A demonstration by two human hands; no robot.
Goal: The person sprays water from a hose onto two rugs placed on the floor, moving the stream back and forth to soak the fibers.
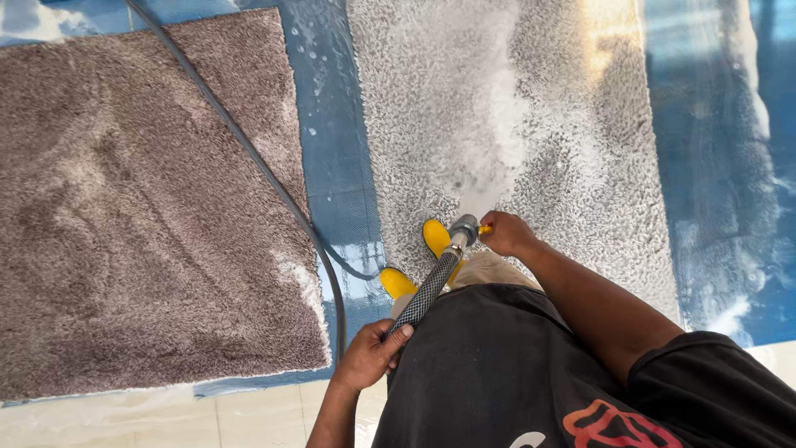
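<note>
I look straight down at a black braided hose (pixel 429 289) with a metal nozzle (pixel 463 229) at its end. My left hand (pixel 370 353) grips the hose low down, near my waist. My right hand (pixel 505 233) holds the nozzle end by a small yellow lever. Water sprays from the nozzle onto a shaggy grey rug (pixel 572 124), raising white foam in its middle. My yellow boots (pixel 435 236) stand at the rug's near edge.
A brown shaggy rug (pixel 141 207) lies to the left, with foam along its right edge. A grey hose (pixel 265 166) runs across it and over the wet blue tarp (pixel 336 166). Pale floor tiles (pixel 166 415) border the tarp nearest me.
</note>
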